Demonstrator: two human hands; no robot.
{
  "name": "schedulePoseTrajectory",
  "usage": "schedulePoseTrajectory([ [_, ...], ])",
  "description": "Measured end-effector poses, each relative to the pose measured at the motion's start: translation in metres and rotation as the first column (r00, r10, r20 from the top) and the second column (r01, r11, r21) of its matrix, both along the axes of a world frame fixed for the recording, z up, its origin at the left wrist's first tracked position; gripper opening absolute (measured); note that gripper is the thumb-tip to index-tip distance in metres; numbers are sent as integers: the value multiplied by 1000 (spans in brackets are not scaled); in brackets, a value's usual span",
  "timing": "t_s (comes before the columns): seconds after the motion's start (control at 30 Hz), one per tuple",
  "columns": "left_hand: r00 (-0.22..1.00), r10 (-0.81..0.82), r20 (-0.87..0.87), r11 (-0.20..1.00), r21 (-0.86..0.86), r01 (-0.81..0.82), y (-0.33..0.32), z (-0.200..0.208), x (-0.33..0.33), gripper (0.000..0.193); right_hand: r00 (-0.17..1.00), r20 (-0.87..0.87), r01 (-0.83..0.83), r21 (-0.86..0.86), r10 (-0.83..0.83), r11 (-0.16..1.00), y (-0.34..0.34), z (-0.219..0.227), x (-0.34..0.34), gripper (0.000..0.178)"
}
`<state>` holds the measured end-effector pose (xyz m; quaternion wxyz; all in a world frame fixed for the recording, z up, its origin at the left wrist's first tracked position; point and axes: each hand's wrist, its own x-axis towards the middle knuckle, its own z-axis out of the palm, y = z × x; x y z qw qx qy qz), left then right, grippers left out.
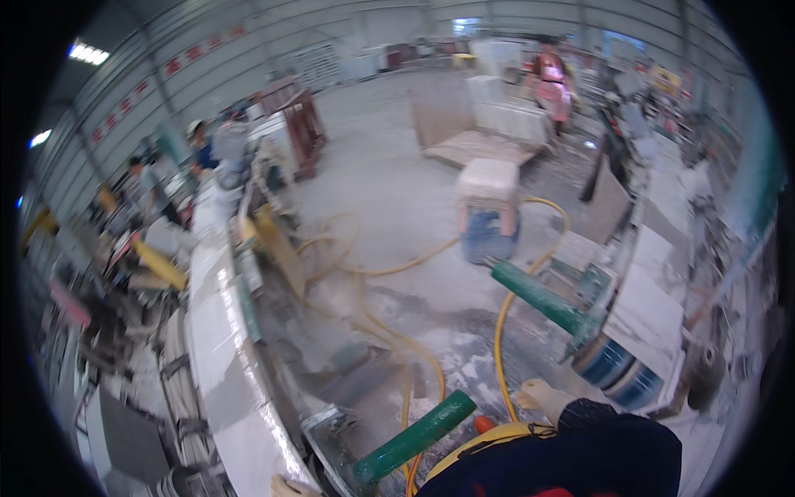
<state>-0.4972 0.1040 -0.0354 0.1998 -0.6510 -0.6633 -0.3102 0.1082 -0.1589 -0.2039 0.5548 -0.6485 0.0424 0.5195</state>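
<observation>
While the long white slab [217,331] sat on its surface, the gloved right hand [542,396] hung empty beside it near the green handle [418,435]; left hand [290,486] barely showed, grip unclear. Work looked unfinished.

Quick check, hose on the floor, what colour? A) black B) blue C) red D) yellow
D: the hose looping across the dusty floor is yellow, running down between the two green handles toward the gloved right hand.
</observation>
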Motion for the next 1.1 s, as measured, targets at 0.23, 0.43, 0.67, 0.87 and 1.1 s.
schedulePoseTrajectory([
  [0.23, 967, 12, 253, 994, -108, 16, -3, 23, 13, 34, 966, -255, -30, 23, 34, 999, 1, 7, 14, 20],
  [0.43, 948, 127, 291, 971, -232, -59, -10, 23, 14, 43, 998, -62, 3, -85, -8, 996, 16, 46, 0, 33],
  [0.67, 946, 118, 301, 977, -207, -56, -12, 19, 14, 44, 994, -6, 105, -166, -107, 981, 18, 39, -1, 38],
  [0.87, 952, 114, 284, 981, -186, -62, -16, 10, 9, 43, 998, -44, -42, -141, 36, 989, 20, 60, -9, 29],
  [1.1, 953, 94, 287, 987, -150, -53, -20, 5, 6, 41, 998, -44, -57, -163, 50, 985, 23, 72, -15, 28],
])
